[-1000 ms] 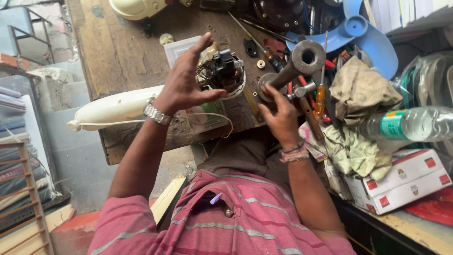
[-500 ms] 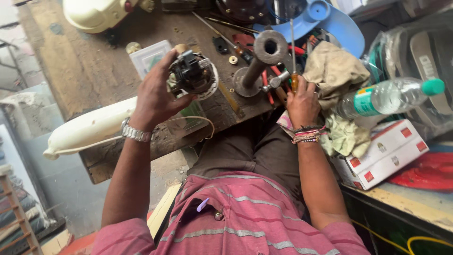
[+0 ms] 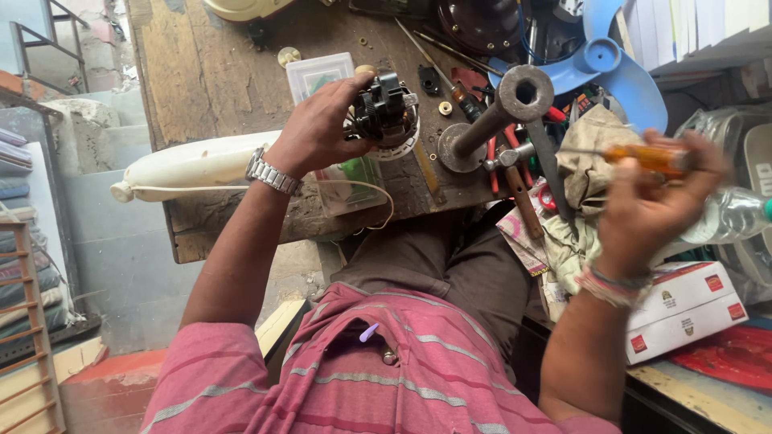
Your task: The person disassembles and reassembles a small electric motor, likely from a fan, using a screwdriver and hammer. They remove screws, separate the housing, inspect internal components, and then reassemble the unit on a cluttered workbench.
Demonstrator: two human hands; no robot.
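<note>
While seated at bench:
left hand (image 3: pixel 318 133): gripping small fan motor (image 3: pixel 388 116), raised.
right hand (image 3: pixel 643 209): closed round orange-handled screwdriver (image 3: pixel 653 157).
step: likely tool-to-motor; next needs tip alignment.

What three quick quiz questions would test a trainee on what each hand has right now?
1. True or false: the left hand holds the small motor up over the wooden workbench.
2. What does the right hand grip?
A. the water bottle
B. the screwdriver with the orange handle
C. the blue fan blade
3. Fill in: the metal pipe stand sits on the bench between the motor and the ____ hand.

Key
1. True.
2. B: the screwdriver is in the fist; the water bottle lies behind it and the blue fan blade lies on the bench.
3. right
</note>
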